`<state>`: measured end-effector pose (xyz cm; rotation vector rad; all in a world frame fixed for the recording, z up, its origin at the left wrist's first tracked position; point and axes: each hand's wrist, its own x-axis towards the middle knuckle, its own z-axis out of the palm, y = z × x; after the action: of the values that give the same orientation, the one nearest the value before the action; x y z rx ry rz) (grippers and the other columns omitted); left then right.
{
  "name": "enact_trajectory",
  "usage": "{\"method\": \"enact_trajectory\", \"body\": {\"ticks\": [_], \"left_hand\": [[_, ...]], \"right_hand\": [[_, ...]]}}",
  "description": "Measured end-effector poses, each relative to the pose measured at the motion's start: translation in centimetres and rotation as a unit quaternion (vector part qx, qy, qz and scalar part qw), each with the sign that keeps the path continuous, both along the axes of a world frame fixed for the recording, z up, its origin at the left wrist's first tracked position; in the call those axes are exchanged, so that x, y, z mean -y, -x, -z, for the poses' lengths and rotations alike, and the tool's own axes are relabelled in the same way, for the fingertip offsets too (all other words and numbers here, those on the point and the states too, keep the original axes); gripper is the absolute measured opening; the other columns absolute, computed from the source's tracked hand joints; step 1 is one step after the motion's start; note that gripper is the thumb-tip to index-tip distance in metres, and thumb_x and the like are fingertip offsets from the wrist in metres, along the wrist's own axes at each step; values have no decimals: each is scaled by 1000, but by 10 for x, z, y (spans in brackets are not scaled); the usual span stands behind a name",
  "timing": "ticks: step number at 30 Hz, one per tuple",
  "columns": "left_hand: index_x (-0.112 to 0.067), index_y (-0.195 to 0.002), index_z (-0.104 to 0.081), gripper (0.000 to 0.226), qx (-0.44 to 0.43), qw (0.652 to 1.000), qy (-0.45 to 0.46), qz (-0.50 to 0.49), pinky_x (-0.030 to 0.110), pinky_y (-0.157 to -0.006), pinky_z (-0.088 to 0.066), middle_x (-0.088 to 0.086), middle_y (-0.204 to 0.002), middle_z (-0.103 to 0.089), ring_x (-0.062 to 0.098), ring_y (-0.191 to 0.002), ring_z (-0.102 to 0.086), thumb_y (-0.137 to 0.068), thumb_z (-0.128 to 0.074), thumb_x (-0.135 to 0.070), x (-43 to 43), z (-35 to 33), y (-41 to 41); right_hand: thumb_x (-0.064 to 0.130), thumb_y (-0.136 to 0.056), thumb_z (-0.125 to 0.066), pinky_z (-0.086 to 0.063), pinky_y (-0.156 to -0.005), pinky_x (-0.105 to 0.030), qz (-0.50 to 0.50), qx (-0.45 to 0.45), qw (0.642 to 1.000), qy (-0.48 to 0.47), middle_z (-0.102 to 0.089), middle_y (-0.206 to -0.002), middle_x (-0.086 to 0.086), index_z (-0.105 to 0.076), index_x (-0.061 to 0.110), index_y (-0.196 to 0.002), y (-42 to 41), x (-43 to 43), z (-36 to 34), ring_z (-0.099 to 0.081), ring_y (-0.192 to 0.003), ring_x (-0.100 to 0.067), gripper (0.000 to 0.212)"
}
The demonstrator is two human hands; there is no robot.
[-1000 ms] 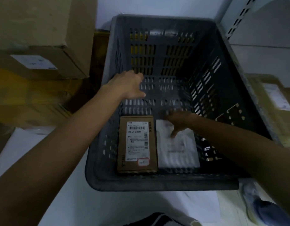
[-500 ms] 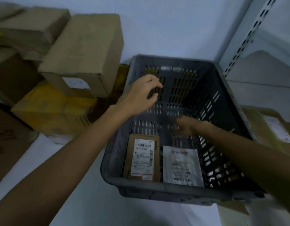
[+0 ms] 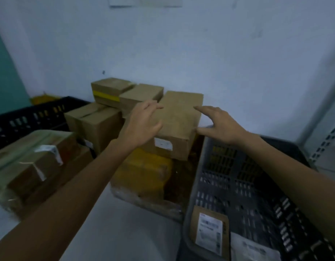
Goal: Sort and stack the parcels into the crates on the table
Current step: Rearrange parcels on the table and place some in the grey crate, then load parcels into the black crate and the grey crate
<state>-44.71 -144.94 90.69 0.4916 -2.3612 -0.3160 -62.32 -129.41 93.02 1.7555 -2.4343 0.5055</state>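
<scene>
A long brown cardboard box with a white label on its near end rests on top of a yellow-wrapped parcel. My left hand lies open against the box's left side and top. My right hand hovers open at the box's right edge, fingers spread. The grey slatted crate stands at the lower right. On its floor lie a flat brown parcel with a white label and a white mailer bag.
More cardboard boxes are piled behind and to the left, one with a yellow band. A tape-wrapped parcel sits at the left. A black crate stands at the far left by the wall. A metal shelf upright rises at the right.
Both hands have come out of the grey crate and risen to the long brown box behind it. The view has swung up and left, off the crate.
</scene>
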Motion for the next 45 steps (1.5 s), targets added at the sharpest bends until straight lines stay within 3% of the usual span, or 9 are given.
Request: {"method": "enact_trajectory", "body": {"ticks": [8, 17, 24, 30, 34, 37, 40, 43, 45], "left_hand": [[-19, -133, -47, 45, 24, 999, -46, 8, 24, -105, -24, 2, -141, -39, 16, -132, -31, -90, -58, -23, 89, 12, -63], [-16, -131, -49, 46, 39, 998, -48, -15, 19, -96, -24, 3, -137, -43, 17, -127, -36, -88, -61, -23, 190, 26, -143], [-14, -132, -50, 49, 90, 986, -86, -113, 35, -103, -30, 8, -139, -42, 27, -129, -35, -86, -63, -28, 236, 53, -219], [-15, -137, -37, 56, 153, 939, -176, -252, 38, -93, -41, 11, -133, -42, 29, -119, -44, -88, -55, -36, 255, 84, -273], [-16, -137, -34, 47, 187, 918, -260, -234, 32, -79, -44, 11, -130, -47, 26, -105, -53, -95, -45, -34, 255, 91, -276], [-18, -138, -36, 49, 176, 914, -293, -220, 32, -80, -46, 11, -132, -47, 26, -104, -54, -92, -49, -32, 255, 83, -273], [-23, -127, -54, 39, 142, 908, -337, -203, 31, -81, -47, 7, -128, -54, 24, -103, -56, -90, -56, -35, 256, 62, -270], [-20, -107, -66, 30, -6, 835, -543, -85, 33, -77, -49, 2, -99, -67, 19, -88, -60, -90, -54, -42, 259, 21, -274], [-19, -102, -68, 30, -125, 801, -585, 25, 33, -87, -46, -2, -94, -71, 18, -93, -60, -92, -47, -39, 262, -1, -275]], "right_hand": [[44, -88, -58, -23, -115, -41, -6, 30, 1000, -7, -22, -156, -4, -21, 27, -149, -70, 96, 6, -22, -142, -24, 73], [44, -89, -57, -26, -114, -37, -13, 92, 995, 39, -23, -155, 3, -20, 31, -149, -146, 183, 47, -21, -142, -19, 72], [44, -85, -63, -19, -111, -27, -124, 77, 989, 4, -16, -158, 2, -15, 31, -150, -209, 250, 88, -15, -144, -18, 81], [54, -73, -71, -14, -115, -53, -266, -15, 960, -83, 5, -159, -8, -1, 37, -149, -257, 289, 128, 7, -146, -29, 104], [62, -74, -66, -7, -115, -58, -256, -65, 959, -103, 13, -158, -8, 7, 36, -147, -268, 297, 146, 17, -145, -28, 106], [61, -78, -63, -8, -117, -55, -258, -80, 958, -101, 5, -159, -9, -2, 30, -150, -264, 292, 144, 13, -146, -29, 99], [65, -73, -57, -11, -117, -52, -263, -47, 961, -74, -5, -160, -7, -15, 24, -150, -259, 286, 130, 7, -146, -29, 97], [54, -70, -67, -13, -117, -38, -275, 39, 961, 15, -23, -154, -5, -29, 18, -145, -248, 274, 101, -11, -145, -26, 92], [44, -70, -75, -28, -111, -22, -256, 182, 948, 60, -40, -141, 7, -36, 24, -137, -241, 265, 75, -35, -135, -12, 81]]}}
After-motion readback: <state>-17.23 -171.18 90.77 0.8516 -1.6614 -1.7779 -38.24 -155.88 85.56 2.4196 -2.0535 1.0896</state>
